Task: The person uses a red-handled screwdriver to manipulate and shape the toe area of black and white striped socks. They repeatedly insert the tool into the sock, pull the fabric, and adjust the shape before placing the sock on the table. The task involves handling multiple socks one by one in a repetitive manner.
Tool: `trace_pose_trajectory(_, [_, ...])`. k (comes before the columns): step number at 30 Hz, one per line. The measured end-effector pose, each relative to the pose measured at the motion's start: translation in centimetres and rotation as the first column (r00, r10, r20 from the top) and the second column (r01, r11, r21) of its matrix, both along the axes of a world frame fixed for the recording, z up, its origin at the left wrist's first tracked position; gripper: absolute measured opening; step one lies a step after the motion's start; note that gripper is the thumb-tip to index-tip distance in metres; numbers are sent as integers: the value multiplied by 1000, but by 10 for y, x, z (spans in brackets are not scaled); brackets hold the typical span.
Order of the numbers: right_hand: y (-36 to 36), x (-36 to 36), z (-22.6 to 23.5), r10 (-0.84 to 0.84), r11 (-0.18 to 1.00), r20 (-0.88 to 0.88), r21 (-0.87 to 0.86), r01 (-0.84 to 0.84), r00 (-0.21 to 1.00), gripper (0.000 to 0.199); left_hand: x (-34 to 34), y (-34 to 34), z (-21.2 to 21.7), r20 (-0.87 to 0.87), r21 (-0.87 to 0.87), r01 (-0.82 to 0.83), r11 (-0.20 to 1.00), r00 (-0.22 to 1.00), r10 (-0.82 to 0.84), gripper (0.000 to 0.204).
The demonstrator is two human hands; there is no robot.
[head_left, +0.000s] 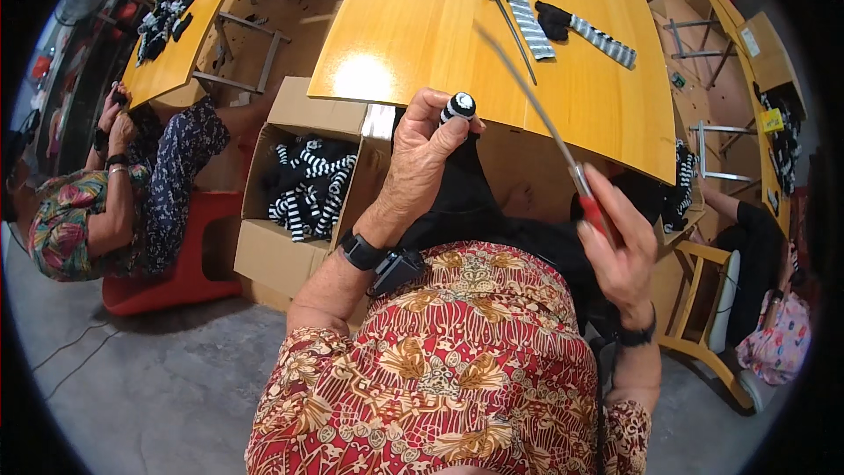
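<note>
My left hand [426,136] is closed round a small black-and-white knitted bundle [459,106], which looks like a rolled-up sock, in front of the table's near edge. In my right hand [620,242] is a long thin metal rod with a red handle [594,214]. The rod slants up and to the left over the yellow table [396,26], its tip well apart from the bundle. Farther off on the tabletop lie two striped socks with black ends, a grey-striped sock [533,28] and a second striped sock [602,40]. A dark thin rod [517,37] lies beside the first.
An open cardboard box [294,255] of black-and-white striped socks stands at my left. Beyond it a person sits on a red chair [176,251] by another table [167,75] with more socks. To my right are a wooden chair [699,347] and another person [747,246].
</note>
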State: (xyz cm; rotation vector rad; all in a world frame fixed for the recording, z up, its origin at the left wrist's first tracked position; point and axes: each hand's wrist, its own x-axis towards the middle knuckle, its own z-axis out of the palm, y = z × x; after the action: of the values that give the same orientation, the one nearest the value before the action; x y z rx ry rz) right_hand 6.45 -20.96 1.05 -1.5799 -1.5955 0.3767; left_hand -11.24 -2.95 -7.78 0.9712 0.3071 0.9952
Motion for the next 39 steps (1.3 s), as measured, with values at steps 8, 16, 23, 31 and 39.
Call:
trace_pose_trajectory(8, [-48, 12, 29, 35, 995, 78, -94, -27, 996, 57, -2, 2, 7, 11, 33, 11, 999, 1000, -11, 18])
trace_pose_trajectory(16, [-47, 11, 33, -6, 981, -4, -192, 5, 1000, 45, -3, -1, 6, -7, 34, 37, 999, 999, -37, 19])
trace_pose_trajectory(23, [-44, 25, 39, -3, 961, -71, -277, -17, 997, 31, -7, 1, -1, -124, 186, 48, 981, 992, -25, 22])
trace_pose_trajectory(31, [-44, 29, 50, -25, 938, -127, -346, -21, 992, 34, -6, 3, 5, -220, 318, 21, 948, 974, 52, 21])
trace_pose_trajectory(39, [-39, 33, 63, -68, 896, -259, -440, -55, 964, 33, -13, 11, 13, -303, 451, 116, 885, 952, 30, 18])
